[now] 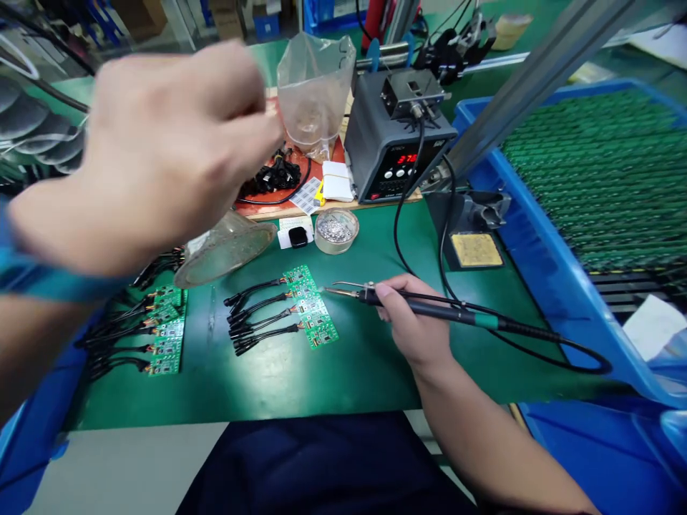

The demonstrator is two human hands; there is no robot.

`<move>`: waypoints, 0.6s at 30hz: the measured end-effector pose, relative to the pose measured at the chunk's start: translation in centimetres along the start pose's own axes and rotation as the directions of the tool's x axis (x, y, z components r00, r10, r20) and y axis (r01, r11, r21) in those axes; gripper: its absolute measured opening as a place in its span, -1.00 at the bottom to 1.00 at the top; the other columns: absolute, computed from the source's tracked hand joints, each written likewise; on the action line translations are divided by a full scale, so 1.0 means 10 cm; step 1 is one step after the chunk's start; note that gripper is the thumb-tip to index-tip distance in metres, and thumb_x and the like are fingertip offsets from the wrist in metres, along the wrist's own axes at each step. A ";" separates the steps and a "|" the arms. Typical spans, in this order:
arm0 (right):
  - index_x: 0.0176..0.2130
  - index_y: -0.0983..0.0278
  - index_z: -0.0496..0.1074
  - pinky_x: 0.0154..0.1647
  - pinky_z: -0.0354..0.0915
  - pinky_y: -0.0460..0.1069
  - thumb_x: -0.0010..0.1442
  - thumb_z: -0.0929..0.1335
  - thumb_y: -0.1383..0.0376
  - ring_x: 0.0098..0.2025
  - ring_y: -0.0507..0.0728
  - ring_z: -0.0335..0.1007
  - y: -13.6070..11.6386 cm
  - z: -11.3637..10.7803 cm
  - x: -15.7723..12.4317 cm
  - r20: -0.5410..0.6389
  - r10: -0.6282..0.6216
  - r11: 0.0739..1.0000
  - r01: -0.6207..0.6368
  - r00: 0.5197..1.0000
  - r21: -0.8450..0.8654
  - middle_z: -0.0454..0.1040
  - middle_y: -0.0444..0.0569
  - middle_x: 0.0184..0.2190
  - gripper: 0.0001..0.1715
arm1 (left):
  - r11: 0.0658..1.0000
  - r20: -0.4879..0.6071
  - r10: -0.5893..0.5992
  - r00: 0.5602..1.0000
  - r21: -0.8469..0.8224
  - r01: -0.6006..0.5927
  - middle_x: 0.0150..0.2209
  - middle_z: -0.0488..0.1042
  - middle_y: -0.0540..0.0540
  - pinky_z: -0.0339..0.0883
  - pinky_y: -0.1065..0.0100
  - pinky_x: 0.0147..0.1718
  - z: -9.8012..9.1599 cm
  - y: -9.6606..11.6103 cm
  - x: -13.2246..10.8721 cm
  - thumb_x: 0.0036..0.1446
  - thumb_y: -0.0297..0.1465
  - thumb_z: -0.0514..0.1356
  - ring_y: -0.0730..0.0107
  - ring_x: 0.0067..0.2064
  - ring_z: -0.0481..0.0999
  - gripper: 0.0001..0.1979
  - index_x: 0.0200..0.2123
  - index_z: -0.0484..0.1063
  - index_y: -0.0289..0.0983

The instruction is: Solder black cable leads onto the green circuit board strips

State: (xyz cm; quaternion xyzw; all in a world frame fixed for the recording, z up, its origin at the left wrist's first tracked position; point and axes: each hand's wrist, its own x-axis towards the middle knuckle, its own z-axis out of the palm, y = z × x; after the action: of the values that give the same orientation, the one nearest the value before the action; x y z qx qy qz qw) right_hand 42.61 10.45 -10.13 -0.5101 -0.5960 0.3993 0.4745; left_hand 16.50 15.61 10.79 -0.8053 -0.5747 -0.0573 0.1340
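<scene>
My right hand (416,322) grips a soldering iron (424,306) with a thin metal tube alongside its tip. The tip points left, close to the edge of a green circuit board panel (314,307) lying on the bench. Several black cable leads (268,315) run left from that panel. My left hand (182,136) is raised high at the upper left, closed and blurred by motion; whether anything is inside its fingers is hidden. Below it a clear funnel-shaped hood (228,250) is partly covered by the wrist. A second wired board panel (167,336) lies farther left.
A soldering station (402,143) with a red display stands at the back, beside a plastic bag (316,86). A round tub (336,230) holds silvery bits. An iron stand with a yellow sponge (476,250) sits right, next to a blue bin (537,279) of green boards.
</scene>
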 end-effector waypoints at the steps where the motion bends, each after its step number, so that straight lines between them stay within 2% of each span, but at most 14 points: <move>1: -0.41 0.22 0.47 -0.45 0.26 -0.02 0.31 0.39 0.17 -0.52 0.09 0.35 0.02 0.00 0.00 -0.007 0.004 1.000 -0.004 1.000 0.002 0.42 -0.18 -0.59 -0.73 | 0.997 0.014 -0.002 1.000 0.075 0.001 -0.05 0.43 -0.19 0.22 -0.07 -0.01 0.01 0.04 0.17 0.32 -0.21 -0.31 -0.21 0.22 0.43 -0.29 -0.10 0.57 -0.48; 4: -0.42 0.22 0.45 -0.48 0.23 -0.02 0.31 0.40 0.16 -0.55 0.08 0.30 0.03 -0.01 0.01 -0.003 0.010 1.000 -0.010 1.000 -0.002 0.39 -0.20 -0.62 -0.71 | 0.991 0.005 0.105 0.994 0.082 -0.105 0.13 0.38 -0.21 0.20 -0.01 0.02 0.12 0.12 0.52 0.33 -0.34 -0.35 -0.12 0.30 0.34 -0.32 0.14 0.45 -0.47; 6: -0.42 0.23 0.46 -0.47 0.23 -0.02 0.30 0.40 0.16 -0.55 0.08 0.31 0.02 -0.01 0.01 -0.005 0.003 1.000 -0.003 1.000 -0.013 0.40 -0.19 -0.62 -0.71 | 0.984 -0.028 0.177 0.984 0.007 -0.177 0.26 0.29 -0.33 0.24 0.02 0.07 0.24 0.15 0.51 0.38 -0.43 -0.23 -0.09 0.37 0.25 -0.45 0.28 0.29 -0.46; 7: -0.42 0.23 0.46 -0.47 0.24 -0.02 0.30 0.40 0.16 -0.54 0.08 0.33 0.01 -0.02 0.01 -0.007 -0.004 1.000 0.004 1.000 -0.020 0.41 -0.18 -0.61 -0.72 | 0.981 -0.065 0.190 0.980 -0.027 -0.192 0.29 0.26 -0.40 0.27 0.04 0.09 0.31 0.17 0.42 0.39 -0.47 -0.16 -0.08 0.39 0.22 -0.49 0.32 0.21 -0.47; 8: -0.42 0.23 0.47 -0.46 0.25 -0.02 0.30 0.40 0.17 -0.53 0.08 0.34 0.00 -0.02 0.00 -0.007 -0.010 1.000 0.010 1.000 -0.027 0.42 -0.18 -0.60 -0.72 | 0.981 -0.099 0.176 0.979 -0.059 -0.183 0.29 0.26 -0.43 0.30 0.06 0.10 0.39 0.20 0.28 0.40 -0.49 -0.11 -0.04 0.39 0.22 -0.51 0.34 0.17 -0.47; 9: -0.42 0.23 0.47 -0.46 0.25 -0.03 0.30 0.39 0.17 -0.52 0.08 0.35 -0.02 -0.02 0.00 -0.005 -0.017 0.999 0.017 1.000 -0.033 0.43 -0.18 -0.60 -0.72 | 0.978 -0.130 0.176 0.976 -0.085 -0.188 0.25 0.32 -0.41 0.32 0.08 0.12 0.48 0.23 0.09 0.42 -0.49 -0.06 0.01 0.33 0.30 -0.54 0.33 0.18 -0.46; 11: -0.41 0.22 0.49 -0.48 0.25 -0.04 0.30 0.39 0.19 -0.53 0.07 0.36 -0.06 -0.01 -0.01 0.019 -0.032 0.999 0.033 0.999 -0.037 0.43 -0.19 -0.60 -0.75 | 0.956 -0.212 0.219 0.952 -0.147 -0.253 0.04 0.50 -0.31 0.35 0.06 0.08 0.67 0.30 -0.38 0.43 -0.44 0.02 0.08 0.13 0.47 -0.73 0.10 0.37 -0.37; 13: -0.40 0.22 0.50 -0.49 0.25 -0.06 0.29 0.39 0.22 -0.55 0.05 0.36 -0.10 0.00 -0.02 0.063 -0.054 0.998 0.056 0.997 -0.031 0.43 -0.20 -0.61 -0.77 | 0.905 -0.134 0.302 0.944 -0.270 -0.328 -0.04 0.54 -0.25 0.36 0.01 0.02 0.89 0.35 -0.86 0.38 -0.36 0.16 0.05 0.05 0.49 -0.84 -0.03 0.42 -0.27; 15: -0.40 0.21 0.51 -0.49 0.26 -0.08 0.29 0.39 0.25 -0.54 0.03 0.37 -0.13 0.03 -0.03 0.114 -0.073 0.997 0.076 0.991 -0.018 0.46 -0.21 -0.59 -0.79 | 0.882 -0.041 0.287 0.957 -0.378 -0.281 0.09 0.49 -0.33 0.33 -0.06 0.05 1.12 0.39 -1.24 0.33 -0.27 0.24 -0.06 0.13 0.43 -0.78 -0.07 0.44 -0.28; 18: -0.39 0.22 0.51 -0.47 0.29 -0.10 0.29 0.39 0.27 -0.51 0.02 0.41 -0.15 0.06 -0.03 0.165 -0.082 0.997 0.083 0.983 0.000 0.50 -0.20 -0.56 -0.81 | 0.861 0.008 0.278 0.960 -0.444 -0.246 0.03 0.52 -0.33 0.29 -0.05 0.04 1.41 0.46 -1.53 0.35 -0.29 0.23 -0.05 0.11 0.43 -0.76 -0.04 0.46 -0.33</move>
State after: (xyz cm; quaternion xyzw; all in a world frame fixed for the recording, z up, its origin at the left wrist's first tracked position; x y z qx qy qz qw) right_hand 41.72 9.89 -8.89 -0.4519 -0.6552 0.4181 0.4379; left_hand 14.86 4.26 -7.21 -0.8868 -0.4364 -0.1376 -0.0652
